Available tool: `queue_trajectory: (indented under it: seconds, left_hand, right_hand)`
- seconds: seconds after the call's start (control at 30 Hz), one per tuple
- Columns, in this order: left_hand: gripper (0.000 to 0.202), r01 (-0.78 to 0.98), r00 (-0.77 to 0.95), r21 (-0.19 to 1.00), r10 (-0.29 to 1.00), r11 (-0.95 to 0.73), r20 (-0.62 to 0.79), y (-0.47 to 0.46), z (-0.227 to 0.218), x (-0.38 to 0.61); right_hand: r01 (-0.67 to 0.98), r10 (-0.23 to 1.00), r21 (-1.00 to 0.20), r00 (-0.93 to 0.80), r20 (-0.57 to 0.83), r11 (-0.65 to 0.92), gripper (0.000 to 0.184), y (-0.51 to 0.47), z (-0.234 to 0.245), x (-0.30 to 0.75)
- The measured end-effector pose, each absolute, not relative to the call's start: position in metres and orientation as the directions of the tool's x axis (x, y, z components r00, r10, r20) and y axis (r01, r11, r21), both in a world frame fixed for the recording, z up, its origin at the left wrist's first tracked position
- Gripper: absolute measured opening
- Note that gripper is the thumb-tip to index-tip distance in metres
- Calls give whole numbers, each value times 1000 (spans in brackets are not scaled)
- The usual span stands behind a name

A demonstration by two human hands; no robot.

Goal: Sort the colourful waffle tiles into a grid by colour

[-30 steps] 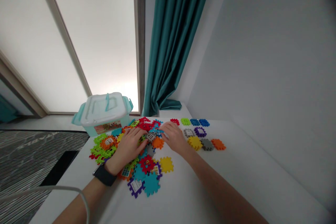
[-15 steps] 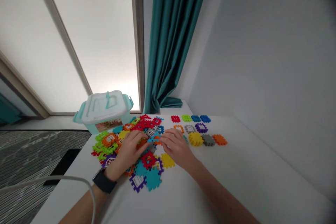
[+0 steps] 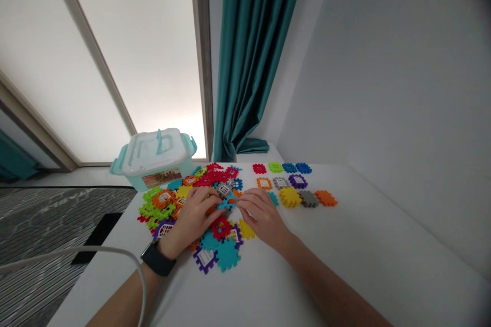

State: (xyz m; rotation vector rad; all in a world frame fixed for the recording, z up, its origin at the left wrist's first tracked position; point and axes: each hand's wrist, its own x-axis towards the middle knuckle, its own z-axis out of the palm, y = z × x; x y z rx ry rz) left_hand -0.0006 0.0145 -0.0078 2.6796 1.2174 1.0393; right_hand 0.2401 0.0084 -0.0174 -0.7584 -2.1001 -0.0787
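Our left hand (image 3: pixel 191 217) and right hand (image 3: pixel 261 213) pinch a blue interlocking plastic block (image 3: pixel 226 205) between their fingertips, holding it clear above the heap of blocks (image 3: pixel 165 206), with separate blocks (image 3: pixel 290 184) lying to the right.

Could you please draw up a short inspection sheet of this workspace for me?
Surface: white table, blocks spread across it.
Job's things: colourful interlocking plastic blocks, heaped around the hands; more lie apart on the right, including a yellow block.
Clutter: lidded teal-and-white plastic storage box by the table's far edge.
Grippers: bare left hand and right hand, fingers around a blue block; grip unclear.
Cables: white cable beside the left forearm.
Surroundings: teal curtain, striped carpet.
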Motion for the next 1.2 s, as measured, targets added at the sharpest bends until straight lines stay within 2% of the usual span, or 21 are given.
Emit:
queue_trajectory:
  seconds: [0.1,0.27,0.63,0.83,1.07,1.2]
  left_hand:
    - [9,645,457,310,677,-699,577,16,-10,-2]
    - [8,610,445,356,678,-708,586,19,-11,-4]
    - [11,613,427,392,706,-686,565,18,-11,-3]
    - [28,643,405,375,712,-668,574,18,-11,-3]
    - [19,622,428,340,670,-705,606,17,-9,-2]
    - [17,590,428,390,683,-707,592,15,-8,-1]
  right_hand:
    - [556,512,-247,-389,766,793,27,8,-20,240]
    - [608,554,-294,-295,778,737,18,10,-25,243]
    - [592,568,-327,-279,774,737,10,12,-31,244]
    - [583,584,-350,-275,764,733,8,12,-33,243]
    - [560,572,-347,-294,766,753,7,9,-32,240]
    - [570,569,-338,-292,769,749,8,9,-31,241]
